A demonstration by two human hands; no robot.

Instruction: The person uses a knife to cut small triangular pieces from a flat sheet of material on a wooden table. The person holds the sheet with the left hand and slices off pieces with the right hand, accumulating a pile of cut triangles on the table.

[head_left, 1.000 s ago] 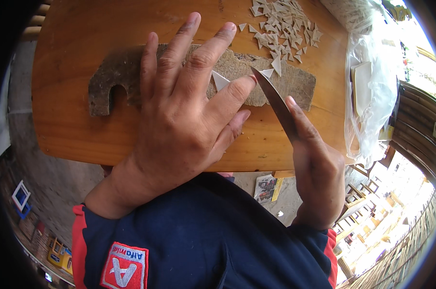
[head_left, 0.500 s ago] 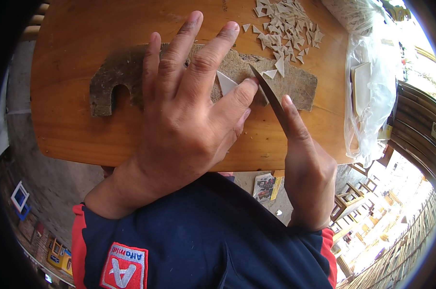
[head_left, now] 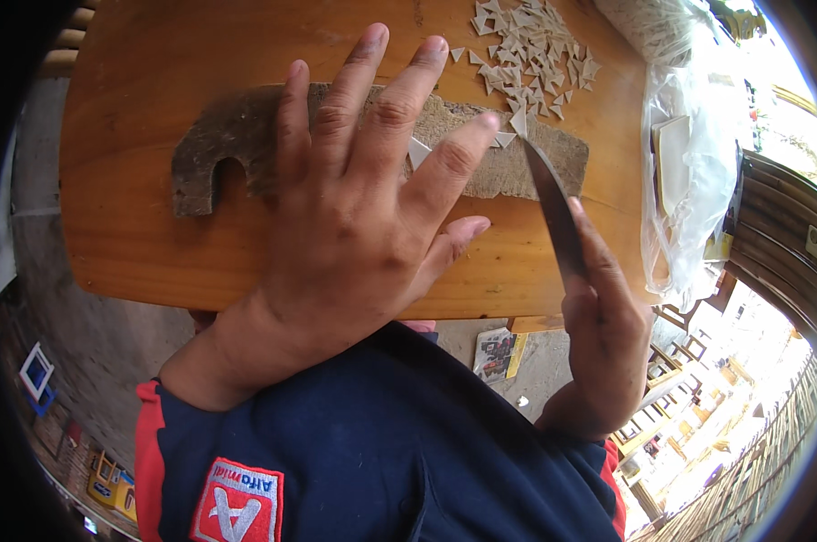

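Observation:
My left hand (head_left: 350, 194) lies spread over a worn wooden board (head_left: 548, 163) that has a notch cut in its left end. Under its index finger a pale, thin pointed piece (head_left: 416, 154) shows in part. Beside that fingertip are a small pale triangle (head_left: 504, 139) and a narrow sliver (head_left: 518, 123). In my right hand (head_left: 607, 325) is a knife (head_left: 555, 212) with a dark blade, my forefinger stretched along it. The blade's tip points up at the board, near the sliver; whether it touches cannot be made out.
Many small pale triangles (head_left: 535, 50) lie heaped on the wooden table (head_left: 128, 181) beyond the board. A clear plastic bag (head_left: 688, 199) with pale flat pieces stands at the table's right edge. Wooden stools (head_left: 666, 379) stand on the floor at the right.
The knife has moved right, away from my left fingers. My left forefinger has stretched forward and the thumb has spread out. The small triangle sits slightly left of its earlier place.

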